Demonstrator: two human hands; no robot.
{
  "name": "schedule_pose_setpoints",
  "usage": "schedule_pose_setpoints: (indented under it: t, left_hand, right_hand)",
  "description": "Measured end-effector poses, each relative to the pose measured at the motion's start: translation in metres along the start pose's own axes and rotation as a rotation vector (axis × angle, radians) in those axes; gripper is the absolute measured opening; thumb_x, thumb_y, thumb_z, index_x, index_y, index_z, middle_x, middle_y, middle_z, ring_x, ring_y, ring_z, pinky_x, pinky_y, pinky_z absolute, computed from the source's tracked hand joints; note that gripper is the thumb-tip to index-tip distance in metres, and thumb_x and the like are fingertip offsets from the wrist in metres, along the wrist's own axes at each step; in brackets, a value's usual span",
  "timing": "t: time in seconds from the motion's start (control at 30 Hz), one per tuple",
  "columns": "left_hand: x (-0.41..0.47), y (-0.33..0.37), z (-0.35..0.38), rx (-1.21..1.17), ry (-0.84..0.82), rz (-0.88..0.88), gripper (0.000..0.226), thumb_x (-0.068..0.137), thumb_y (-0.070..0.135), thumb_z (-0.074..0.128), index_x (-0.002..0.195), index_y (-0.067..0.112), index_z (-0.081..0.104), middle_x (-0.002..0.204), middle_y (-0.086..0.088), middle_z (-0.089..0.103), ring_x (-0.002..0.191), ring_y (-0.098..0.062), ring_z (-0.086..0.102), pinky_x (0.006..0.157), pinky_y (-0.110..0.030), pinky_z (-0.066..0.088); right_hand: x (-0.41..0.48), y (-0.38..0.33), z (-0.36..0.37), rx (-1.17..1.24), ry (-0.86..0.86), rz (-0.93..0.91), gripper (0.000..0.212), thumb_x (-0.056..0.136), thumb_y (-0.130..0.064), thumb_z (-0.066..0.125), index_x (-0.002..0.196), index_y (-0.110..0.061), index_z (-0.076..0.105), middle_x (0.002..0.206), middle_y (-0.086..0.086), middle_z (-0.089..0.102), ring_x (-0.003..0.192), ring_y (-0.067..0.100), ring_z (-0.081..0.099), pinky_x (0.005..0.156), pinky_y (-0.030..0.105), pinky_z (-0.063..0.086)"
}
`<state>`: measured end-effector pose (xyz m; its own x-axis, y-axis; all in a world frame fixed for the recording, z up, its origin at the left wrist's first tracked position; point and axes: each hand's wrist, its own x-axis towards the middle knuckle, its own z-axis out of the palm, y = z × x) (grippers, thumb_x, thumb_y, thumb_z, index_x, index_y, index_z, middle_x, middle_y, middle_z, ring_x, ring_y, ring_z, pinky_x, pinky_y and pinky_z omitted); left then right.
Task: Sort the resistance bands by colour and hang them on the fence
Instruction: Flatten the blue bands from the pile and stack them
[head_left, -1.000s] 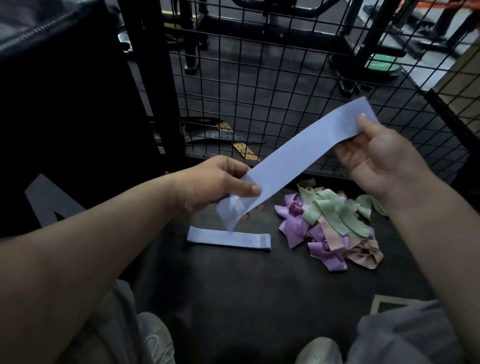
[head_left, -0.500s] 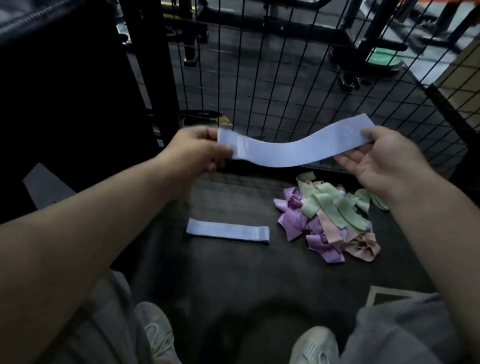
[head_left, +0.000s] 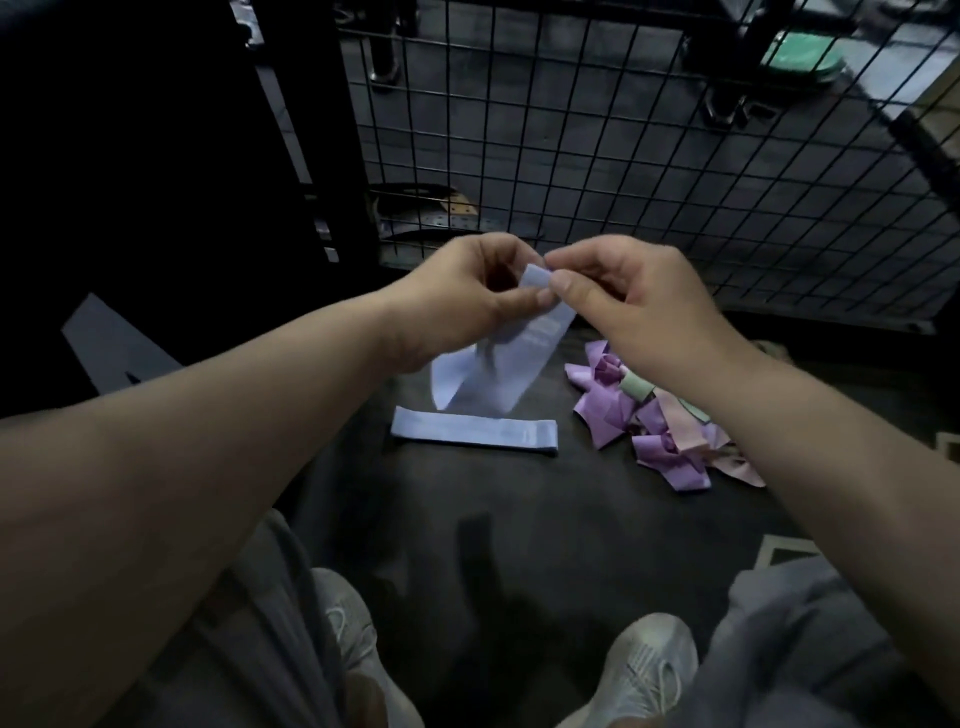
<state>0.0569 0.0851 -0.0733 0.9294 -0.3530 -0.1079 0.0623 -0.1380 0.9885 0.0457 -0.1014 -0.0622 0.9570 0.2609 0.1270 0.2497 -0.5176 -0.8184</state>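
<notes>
- A light blue band (head_left: 498, 369) is pinched at its top by the fingers of the left hand (head_left: 467, 296) and the right hand (head_left: 639, 306), and hangs doubled above the floor (head_left: 519, 519).
- A second blue band (head_left: 472, 431) lies flat below, with a mixed pile (head_left: 654, 426) beside it.
- Sorting is judged under way; next, the held band is to be laid with its match.
- No container is seen, and nothing is seen hung on the fence (head_left: 623, 156).

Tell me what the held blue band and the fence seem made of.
The held blue band is probably soft, matte elastic fabric: it droops and folds limply. The fence looks like rigid black-coated metal wire: thin straight rods in a square grid.
</notes>
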Motion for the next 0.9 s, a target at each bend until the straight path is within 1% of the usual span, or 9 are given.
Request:
schedule_pose_setpoints:
  t: [0.2,0.3,0.4,0.47,0.53,0.63,0.73,0.8,0.9]
  left_hand:
    - [0.002,-0.004,0.0,-0.066,0.018,-0.034,0.024,0.087,0.01,0.073,0.102,0.009,0.054,0.078,-0.007,0.054,0.065,-0.018,0.05,0.057,-0.028,0.044]
    - [0.002,-0.007,0.0,-0.132,-0.027,-0.078,0.025,0.087,0.011,0.073,0.105,0.007,0.057,0.085,-0.007,0.064,0.073,-0.017,0.061,0.068,-0.033,0.049]
    - [-0.002,-0.01,0.003,-0.156,-0.143,-0.129,0.034,0.083,0.015,0.075,0.11,0.0,0.062,0.096,-0.011,0.071,0.086,-0.023,0.067,0.08,-0.039,0.052]
    - [-0.007,-0.013,0.008,-0.107,-0.222,-0.161,0.028,0.081,0.017,0.075,0.105,0.004,0.068,0.094,-0.007,0.074,0.084,-0.019,0.069,0.079,-0.034,0.054]
    - [-0.011,-0.016,0.01,-0.048,-0.238,-0.182,0.015,0.083,0.014,0.073,0.097,0.009,0.069,0.084,0.0,0.073,0.076,-0.013,0.068,0.071,-0.03,0.053]
    - [-0.016,-0.02,0.006,-0.026,-0.235,-0.258,0.017,0.088,0.009,0.07,0.1,-0.002,0.066,0.082,-0.009,0.072,0.068,-0.018,0.069,0.064,-0.032,0.055]
    - [-0.02,-0.027,0.0,0.084,-0.193,-0.346,0.017,0.086,0.015,0.075,0.094,0.001,0.068,0.079,-0.013,0.07,0.065,-0.025,0.068,0.059,-0.033,0.056]
    - [-0.023,-0.037,-0.006,0.161,-0.132,-0.42,0.016,0.084,0.018,0.077,0.089,0.005,0.068,0.073,-0.011,0.07,0.065,-0.027,0.068,0.056,-0.032,0.055]
    - [-0.022,-0.055,-0.025,0.241,-0.001,-0.509,0.017,0.083,0.019,0.079,0.088,0.006,0.069,0.077,-0.014,0.07,0.064,-0.023,0.07,0.063,-0.035,0.058]
  right_hand:
    - [0.009,0.002,0.005,0.036,-0.02,0.159,0.006,0.094,-0.025,0.067,0.091,-0.023,0.072,0.087,0.003,0.075,0.086,0.027,0.071,0.082,0.051,0.058]
    - [0.008,-0.003,0.002,0.071,-0.028,0.194,0.01,0.098,-0.023,0.061,0.094,-0.017,0.068,0.09,0.013,0.073,0.074,0.023,0.069,0.07,0.037,0.06]
    - [0.008,-0.008,-0.006,0.134,0.052,0.199,0.014,0.102,-0.019,0.053,0.098,-0.009,0.061,0.085,0.017,0.069,0.062,0.022,0.065,0.056,0.034,0.057]
    - [0.009,-0.009,-0.017,0.161,0.125,0.2,0.012,0.103,-0.018,0.052,0.098,-0.009,0.058,0.082,0.014,0.064,0.054,0.018,0.062,0.048,0.029,0.052]
    - [0.009,-0.007,-0.03,0.168,0.188,0.218,0.011,0.103,-0.018,0.05,0.101,-0.009,0.056,0.081,0.011,0.063,0.053,0.016,0.061,0.05,0.028,0.052]
    - [0.008,0.003,-0.05,0.163,0.285,0.266,0.017,0.104,-0.021,0.048,0.108,-0.007,0.057,0.08,0.008,0.065,0.058,0.021,0.061,0.06,0.039,0.053]
    - [0.008,0.019,-0.062,0.2,0.377,0.33,0.015,0.104,-0.021,0.047,0.105,-0.009,0.057,0.081,0.007,0.063,0.049,0.012,0.06,0.05,0.032,0.052]
    - [0.007,0.033,-0.062,0.264,0.441,0.405,0.016,0.105,-0.018,0.045,0.096,-0.011,0.057,0.083,0.008,0.061,0.054,0.014,0.058,0.049,0.024,0.052]
    - [0.006,0.066,-0.044,0.346,0.486,0.583,0.021,0.103,-0.011,0.045,0.086,-0.008,0.058,0.082,0.012,0.059,0.056,0.017,0.055,0.042,0.02,0.048]
